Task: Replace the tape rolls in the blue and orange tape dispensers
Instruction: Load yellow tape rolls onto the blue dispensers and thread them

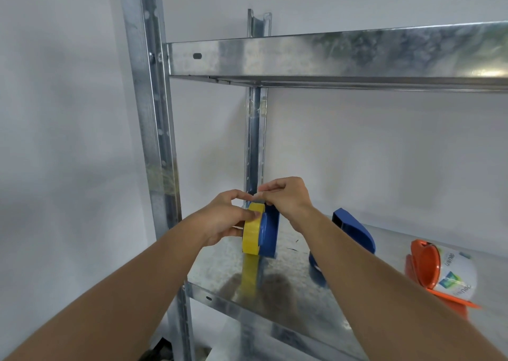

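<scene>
A yellow tape roll (pixel 251 231) sits against one half of the blue dispenser (pixel 269 234), standing upright on the metal shelf (pixel 291 275). My left hand (pixel 228 217) grips the roll, thumb across its rim. Just above the roll, my right hand (pixel 286 198) pinches the tape's loose end. The other blue dispenser part (pixel 354 231) lies on the shelf to the right, partly behind my right forearm. Farther right, the orange dispenser (pixel 423 264) lies with a white printed tape roll (pixel 456 275) in it.
The shelf belongs to a galvanised rack with an upper shelf (pixel 330 55) overhead and upright posts (pixel 154 140) at the left and back. A white wall stands behind. The shelf's front edge (pixel 233 305) runs below my arms.
</scene>
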